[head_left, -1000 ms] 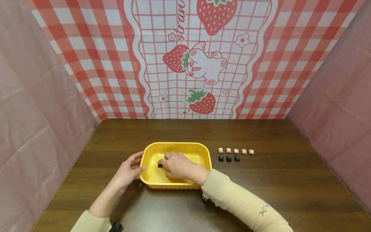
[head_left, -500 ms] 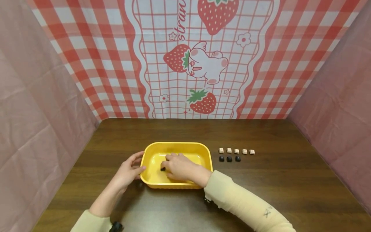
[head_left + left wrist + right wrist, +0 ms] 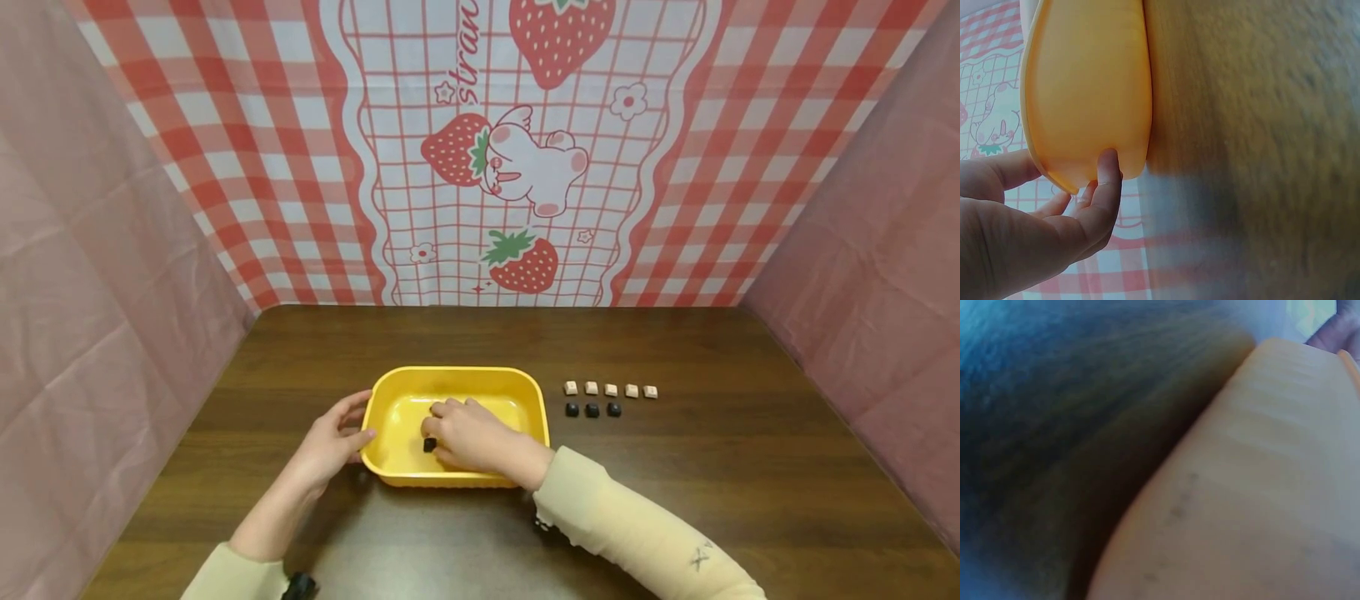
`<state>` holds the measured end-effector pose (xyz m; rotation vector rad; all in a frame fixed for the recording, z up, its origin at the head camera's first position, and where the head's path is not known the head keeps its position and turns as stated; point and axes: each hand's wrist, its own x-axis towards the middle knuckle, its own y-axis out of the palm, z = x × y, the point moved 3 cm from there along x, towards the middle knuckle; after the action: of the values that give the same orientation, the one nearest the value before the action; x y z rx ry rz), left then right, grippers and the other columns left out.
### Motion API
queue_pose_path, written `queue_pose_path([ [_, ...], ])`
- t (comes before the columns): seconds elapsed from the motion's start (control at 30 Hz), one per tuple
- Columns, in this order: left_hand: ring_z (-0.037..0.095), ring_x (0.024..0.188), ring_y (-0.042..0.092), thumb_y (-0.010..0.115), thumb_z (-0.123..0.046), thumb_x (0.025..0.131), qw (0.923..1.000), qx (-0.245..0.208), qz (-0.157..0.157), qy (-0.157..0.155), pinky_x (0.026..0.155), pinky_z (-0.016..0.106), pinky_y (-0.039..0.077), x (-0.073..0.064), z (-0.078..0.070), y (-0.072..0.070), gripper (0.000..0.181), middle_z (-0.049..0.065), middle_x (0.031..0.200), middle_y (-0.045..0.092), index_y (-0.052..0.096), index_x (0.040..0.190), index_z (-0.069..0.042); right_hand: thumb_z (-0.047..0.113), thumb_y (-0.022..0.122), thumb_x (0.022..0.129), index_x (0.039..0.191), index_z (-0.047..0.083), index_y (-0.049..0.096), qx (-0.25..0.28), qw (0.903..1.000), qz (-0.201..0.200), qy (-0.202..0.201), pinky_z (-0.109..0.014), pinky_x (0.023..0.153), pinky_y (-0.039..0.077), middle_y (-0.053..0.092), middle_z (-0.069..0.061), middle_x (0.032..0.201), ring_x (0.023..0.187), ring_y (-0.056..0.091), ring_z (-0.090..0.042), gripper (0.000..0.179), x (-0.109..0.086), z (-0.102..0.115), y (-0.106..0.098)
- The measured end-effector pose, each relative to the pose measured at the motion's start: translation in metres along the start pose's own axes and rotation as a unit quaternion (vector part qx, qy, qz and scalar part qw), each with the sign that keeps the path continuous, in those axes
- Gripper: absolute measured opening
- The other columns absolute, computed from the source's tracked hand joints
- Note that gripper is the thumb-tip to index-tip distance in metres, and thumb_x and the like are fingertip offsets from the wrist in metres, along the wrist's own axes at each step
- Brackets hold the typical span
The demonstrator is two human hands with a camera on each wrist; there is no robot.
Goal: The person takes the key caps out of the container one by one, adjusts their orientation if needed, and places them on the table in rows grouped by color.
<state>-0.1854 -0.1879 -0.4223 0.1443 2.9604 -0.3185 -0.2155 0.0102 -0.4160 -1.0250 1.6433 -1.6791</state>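
A yellow bin sits on the wooden table. My left hand grips its left end; in the left wrist view the thumb is at the rim and the fingers lie against the outer wall. Inside the bin is my right hand, its fingers bent down. A small black keycap shows at its fingertips, low over the bin floor; the fingers partly cover it. The right wrist view holds only the bin's outer side and a bit of the other hand, not my right hand.
Right of the bin, several white keycaps form a row. Three black keycaps line up just in front of them. A strawberry-patterned cloth hangs behind the table, with pink cloth at both sides.
My right hand has shifted a little right and nearer to me inside the bin, and the black keycap has moved with it. The left hand and bin have stayed put.
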Motion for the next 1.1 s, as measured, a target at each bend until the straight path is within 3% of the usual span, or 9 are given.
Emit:
queue_pose_path([
  [0.37, 0.036, 0.109, 0.056, 0.053, 0.004, 0.091, 1.0, -0.002, -0.002, -0.002, 0.067, 0.032, 0.055, -0.001, 0.0, 0.001, 0.057, 0.028, 0.135, 0.044, 0.034, 0.143, -0.004, 0.029, 0.068, 0.083, 0.084, 0.02, 0.058, -0.008, 0.9998, 0.01, 0.017, -0.026, 0.055, 0.036, 0.051, 0.005, 0.082, 0.074, 0.05, -0.011, 0.013, 0.001, 0.0, 0.011],
  [0.83, 0.037, 0.112, 0.055, 0.053, 0.003, 0.092, 1.0, 0.003, -0.002, -0.007, 0.07, 0.034, 0.056, -0.001, -0.002, 0.0, 0.057, 0.027, 0.137, 0.042, 0.033, 0.144, -0.005, 0.025, 0.067, 0.08, 0.091, 0.019, 0.06, -0.001, 0.9996, 0.011, 0.024, -0.032, 0.066, 0.045, 0.055, 0.004, 0.088, 0.082, 0.054, -0.014, 0.013, -0.006, -0.008, -0.004],
  [1.1, 0.037, 0.112, 0.055, 0.053, 0.003, 0.092, 1.0, 0.002, -0.002, -0.008, 0.07, 0.035, 0.056, -0.001, -0.002, 0.001, 0.056, 0.027, 0.137, 0.042, 0.033, 0.144, -0.005, 0.028, 0.066, 0.082, 0.096, 0.019, 0.063, 0.01, 0.999, 0.025, 0.035, -0.028, 0.063, 0.04, 0.054, 0.005, 0.088, 0.082, 0.052, -0.013, 0.017, -0.016, -0.014, -0.018],
])
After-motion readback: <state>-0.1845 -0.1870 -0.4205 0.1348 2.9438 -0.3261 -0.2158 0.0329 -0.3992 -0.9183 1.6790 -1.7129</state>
